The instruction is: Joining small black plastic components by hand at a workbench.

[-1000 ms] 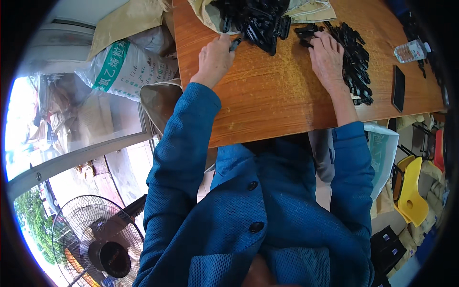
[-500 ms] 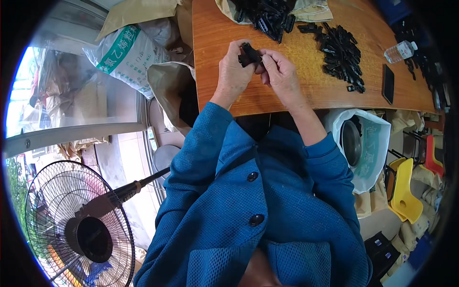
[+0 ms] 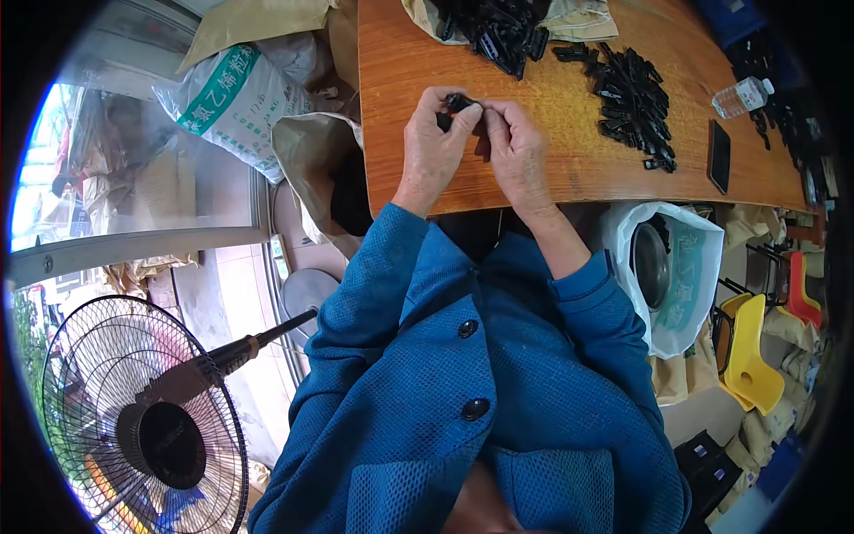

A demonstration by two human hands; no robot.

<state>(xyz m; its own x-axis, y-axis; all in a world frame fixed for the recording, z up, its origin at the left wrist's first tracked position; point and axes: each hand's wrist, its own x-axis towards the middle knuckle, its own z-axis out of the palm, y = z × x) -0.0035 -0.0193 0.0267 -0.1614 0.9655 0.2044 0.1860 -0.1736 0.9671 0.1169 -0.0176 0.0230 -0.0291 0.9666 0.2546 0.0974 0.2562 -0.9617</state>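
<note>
Over the near edge of the wooden table, my left hand [image 3: 431, 149] is closed around a small black plastic part [image 3: 459, 101]. My right hand [image 3: 519, 153] pinches at the right end of that part, its thumb meeting the left thumb. Fingers cover most of the part, so its full shape is hidden. Beyond my hands lies a heap of black plastic parts [image 3: 494, 31] on a paper sack. A second pile of similar black parts [image 3: 633, 102] spreads on the table to the right of my right hand.
A dark phone [image 3: 720, 157] and a plastic bottle [image 3: 744, 98] lie on the table [image 3: 551, 107] at the right. Below its edge stands an open white sack [image 3: 698, 276] with a round metal bowl. An open paper sack [image 3: 307, 147] and a black fan [image 3: 147, 392] stand left.
The black part has turned between my fingers and shows less of itself. My right hand has shifted slightly left and down, its thumb now against the left thumb.
</note>
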